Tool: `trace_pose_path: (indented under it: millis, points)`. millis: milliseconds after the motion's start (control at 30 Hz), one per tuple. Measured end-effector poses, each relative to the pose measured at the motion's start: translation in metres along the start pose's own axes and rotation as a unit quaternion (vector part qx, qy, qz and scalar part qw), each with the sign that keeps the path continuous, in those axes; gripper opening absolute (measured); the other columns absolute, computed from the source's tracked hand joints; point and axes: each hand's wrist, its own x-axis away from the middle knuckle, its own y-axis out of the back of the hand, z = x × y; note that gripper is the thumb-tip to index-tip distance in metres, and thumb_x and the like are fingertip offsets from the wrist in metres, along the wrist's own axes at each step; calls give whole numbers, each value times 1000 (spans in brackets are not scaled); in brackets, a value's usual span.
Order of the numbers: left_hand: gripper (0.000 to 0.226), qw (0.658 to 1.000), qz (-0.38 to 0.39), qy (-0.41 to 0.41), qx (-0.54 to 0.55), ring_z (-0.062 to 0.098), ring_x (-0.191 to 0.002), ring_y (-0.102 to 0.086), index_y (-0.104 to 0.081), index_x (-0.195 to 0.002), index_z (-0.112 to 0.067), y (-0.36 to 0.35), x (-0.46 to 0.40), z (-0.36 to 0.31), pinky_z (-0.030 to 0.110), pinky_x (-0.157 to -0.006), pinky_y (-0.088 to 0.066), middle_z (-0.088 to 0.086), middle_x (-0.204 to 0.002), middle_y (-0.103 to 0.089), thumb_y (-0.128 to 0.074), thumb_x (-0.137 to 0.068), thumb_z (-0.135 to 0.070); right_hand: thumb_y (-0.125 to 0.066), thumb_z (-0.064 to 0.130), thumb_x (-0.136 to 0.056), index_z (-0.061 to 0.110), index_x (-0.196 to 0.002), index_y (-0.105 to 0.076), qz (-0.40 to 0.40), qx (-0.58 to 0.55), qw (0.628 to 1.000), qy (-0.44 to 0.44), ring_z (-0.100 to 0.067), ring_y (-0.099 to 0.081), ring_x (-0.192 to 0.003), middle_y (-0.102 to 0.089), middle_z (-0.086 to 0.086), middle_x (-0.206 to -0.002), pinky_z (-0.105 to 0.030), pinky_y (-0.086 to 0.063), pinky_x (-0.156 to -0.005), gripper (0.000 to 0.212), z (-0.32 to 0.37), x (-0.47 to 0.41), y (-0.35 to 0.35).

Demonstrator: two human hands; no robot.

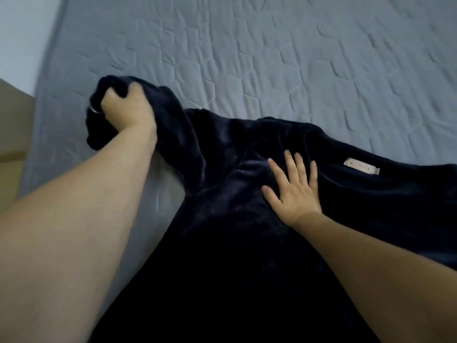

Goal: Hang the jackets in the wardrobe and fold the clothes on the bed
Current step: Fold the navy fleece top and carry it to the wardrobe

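Note:
A dark navy fleece garment [222, 231] lies spread over the near part of the grey quilted bed [284, 70]. A small pale label [361, 166] shows inside its neckline at the right. My left hand [126, 107] grips a bunched sleeve end of the garment, lifted a little over the bed's left side. My right hand [291, 189] lies flat with fingers spread on the garment's chest area, just left of the neckline, pressing it down.
The bed's left edge runs along a pale wall [22, 33]. A tan floor or furniture surface [12, 134] shows at the far left. The quilted bed cover stretches bare beyond the garment toward the top and right.

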Motion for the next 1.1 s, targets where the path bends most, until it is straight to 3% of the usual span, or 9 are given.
trace_pose_path:
  millis: [100, 167, 233, 333, 400, 567, 767, 967, 1100]
  points:
    - [26, 957, 72, -256, -119, 31, -88, -62, -64, -87, 2, 8, 65, -20, 30, -80, -42, 19, -93, -68, -60, -86, -23, -47, 36, -98, 30, -145, -41, 61, -325, 942, -46, -16, -9, -149, -20, -2, -160, -38, 11, -119, 49, -6, 0, 34]
    - [20, 856, 198, -448, -168, 38, -76, -58, -57, -74, 3, 19, 116, -21, 43, -72, -44, 27, -82, -59, -65, -82, -13, -51, 22, -94, 11, -123, -65, 56, -658, 731, -173, -25, -54, -126, -56, -14, -137, -45, -24, -118, 34, -25, 7, 76]
    - [14, 665, 337, -635, -203, 39, -77, -60, -59, -71, -2, 35, 170, -10, 46, -68, -50, 23, -81, -59, -72, -73, -8, -38, 30, -97, 6, -112, -63, 3, -773, 578, -262, -29, -69, -98, -63, -21, -123, -47, -48, -98, 38, -61, 20, 110]
    - [19, 330, 502, -739, -304, 34, -128, -49, -68, -97, -18, 62, 230, 26, 59, -105, -37, 10, -129, -58, -53, -87, -18, -25, 63, -94, 11, -115, -61, 18, -790, 512, -337, -34, -68, -99, -65, -18, -122, -47, -53, -80, 66, -112, 45, 136]
    - [33, 260, 557, -674, -410, 29, -149, -13, -58, -126, -23, 73, 249, 45, 60, -117, -10, 4, -161, -22, -43, -98, -22, -28, 79, -85, 11, -106, -71, 77, -776, 512, -360, -34, -71, -94, -72, -15, -109, -46, -57, -71, 84, -127, 62, 140]
    - [46, 349, 600, -549, -465, 28, -147, -6, -55, -129, -22, 59, 250, 36, 52, -120, -7, 2, -161, -10, -59, -84, -24, -53, 78, -74, 18, -107, -73, 103, -733, 576, -346, -28, -72, -90, -74, -11, -102, -40, -56, -73, 71, -128, 81, 143]
    - [43, 736, 482, -300, -369, 27, -138, -24, -46, -129, -22, 31, 256, 7, 42, -110, -29, -1, -154, -20, -51, -86, -18, -68, 1, -77, 6, -104, -70, 239, -558, 731, -312, -32, -71, -87, -74, -14, -96, -47, -56, -84, 28, -138, 102, 146]
    - [45, 701, 407, -207, -547, 34, -140, -21, -36, -145, -23, 5, 234, -8, 57, -107, -28, 7, -156, -15, -36, -100, -25, -51, -12, -82, -5, -101, -65, 303, -425, 761, -386, -33, -70, -72, -73, -18, -81, -35, -57, -55, 24, -175, 133, 138]
    - [31, 797, 293, -216, -483, 37, -113, -52, -54, -123, -5, -17, 213, -31, 46, -90, -42, 18, -133, -45, -34, -101, -17, -54, -9, -87, 1, -109, -64, 294, -470, 737, -387, -32, -69, -87, -73, -17, -97, -35, -56, -63, 27, -184, 139, 136]
